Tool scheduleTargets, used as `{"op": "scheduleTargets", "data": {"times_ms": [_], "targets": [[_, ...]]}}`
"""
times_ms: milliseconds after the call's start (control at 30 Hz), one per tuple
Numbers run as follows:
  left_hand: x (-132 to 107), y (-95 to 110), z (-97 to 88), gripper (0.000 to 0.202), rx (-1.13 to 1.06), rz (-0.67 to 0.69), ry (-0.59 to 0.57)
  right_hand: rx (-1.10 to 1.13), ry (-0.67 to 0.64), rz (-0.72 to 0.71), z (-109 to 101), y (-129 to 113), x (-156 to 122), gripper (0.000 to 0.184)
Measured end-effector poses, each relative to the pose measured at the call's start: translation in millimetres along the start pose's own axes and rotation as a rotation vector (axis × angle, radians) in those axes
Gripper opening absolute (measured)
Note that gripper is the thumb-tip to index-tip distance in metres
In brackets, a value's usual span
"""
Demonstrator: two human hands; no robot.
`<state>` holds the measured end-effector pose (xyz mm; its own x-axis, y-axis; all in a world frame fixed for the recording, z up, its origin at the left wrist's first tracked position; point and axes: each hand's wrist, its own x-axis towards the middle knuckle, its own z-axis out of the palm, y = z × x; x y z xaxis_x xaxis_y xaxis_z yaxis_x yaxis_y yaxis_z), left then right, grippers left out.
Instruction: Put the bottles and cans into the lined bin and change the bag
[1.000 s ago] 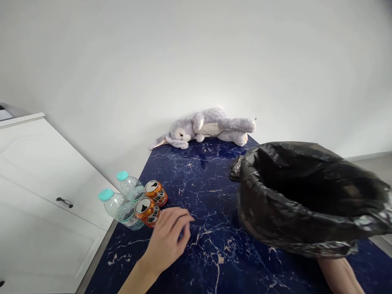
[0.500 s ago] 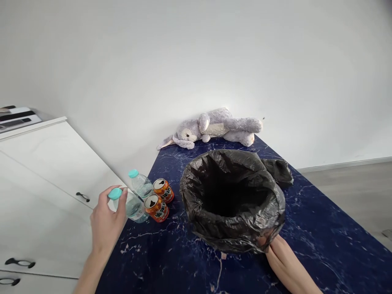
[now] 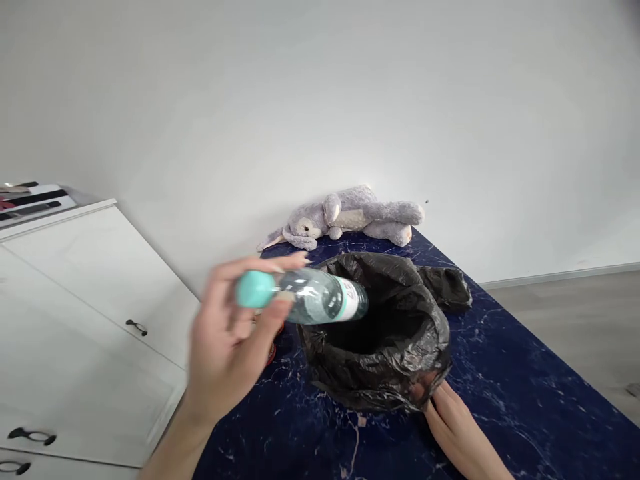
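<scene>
My left hand is closed around the neck of a clear plastic bottle with a teal cap. The bottle lies tilted almost level, its base over the mouth of a trash can lined with a black garbage bag. At the can's near right side, my right hand grips it beneath the bag's overhang, fingers partly covered by the thin plastic. Behind my left hand only a sliver of a red-orange drink can shows. The second bottle cannot be seen now.
A grey plush rabbit lies on its side at the far end of the dark blue marbled table. Part of the black bag bunches out at the can's right. White cabinets with black handles stand to the left, a wall behind.
My left hand has lifted one bottle from beside the cans and carried it right, tipping it over the trash can. My right hand stays at the can, which appears slightly shifted left.
</scene>
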<state>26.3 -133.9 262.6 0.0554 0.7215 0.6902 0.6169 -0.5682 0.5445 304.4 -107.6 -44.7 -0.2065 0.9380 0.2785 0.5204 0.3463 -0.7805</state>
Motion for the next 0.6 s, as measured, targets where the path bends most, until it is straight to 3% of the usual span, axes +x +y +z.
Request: {"op": "scheduleTargets", "data": {"times_ms": [100, 167, 267, 333, 433, 533, 600], "targets": [[6, -12, 11.6, 0.03, -0.048, -0.081, -0.163, -0.005, -0.001, 0.012, 1, 3, 0, 0.046], [7, -35, -2.0, 0.035, 0.062, -0.117, -0.062, -0.012, 0.001, 0.028, 3, 6, -1, 0.047], [8, -89, -36.6, 0.04, 0.492, -0.159, 0.16, -0.012, -0.005, 0.035, 4, 9, -2, 0.047], [6, -128, -58.2, 0.054, 0.72, -0.216, 0.085, -0.004, -0.005, 0.021, 5, 9, -2, 0.047], [-6, -168, -76.9, 0.066, 0.768, -0.439, -0.173, 0.004, 0.019, -0.015, 6, 12, -3, 0.046], [-19, -178, -79.2, 0.063, 0.747, -0.519, -0.265, -0.013, 0.021, -0.007, 9, 17, -5, 0.047], [-21, -167, -75.7, 0.056, 0.787, -0.48, -0.21, -0.028, 0.014, 0.019, 10, 20, -5, 0.048]]}}
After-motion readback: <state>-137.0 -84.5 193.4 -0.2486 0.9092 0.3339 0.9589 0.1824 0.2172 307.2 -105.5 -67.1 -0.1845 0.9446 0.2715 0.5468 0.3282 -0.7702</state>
